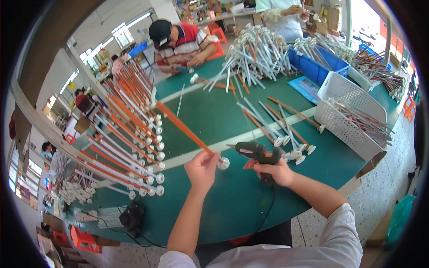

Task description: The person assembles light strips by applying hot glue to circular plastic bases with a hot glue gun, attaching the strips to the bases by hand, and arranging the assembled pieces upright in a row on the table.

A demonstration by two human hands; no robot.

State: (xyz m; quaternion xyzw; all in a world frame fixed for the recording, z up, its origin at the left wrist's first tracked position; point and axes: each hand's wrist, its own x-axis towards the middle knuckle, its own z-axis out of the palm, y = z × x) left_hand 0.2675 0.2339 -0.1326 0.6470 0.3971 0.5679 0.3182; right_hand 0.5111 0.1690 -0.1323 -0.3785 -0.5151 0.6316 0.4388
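My left hand [199,172] pinches a flat orange-brown stick [182,126] near its lower end, the stick slanting up and away to the left. A round white cap [223,163] sits at that lower end, just right of my fingers. In my right hand [279,173] is a black hot glue gun [255,151], its fingers wrapped round the handle. The gun's nozzle points left, above and to the right of the white cap, apart from it. From the handle a black cord [271,207] runs down over the green table [196,219].
Rows of capped sticks [134,147] lie along the left. Loose capped sticks [277,123] are right of centre, by a white perforated basket [348,111]. A large stick pile [254,53] and blue bin [313,64] stand farther back. A co-worker [183,44] works across the table.
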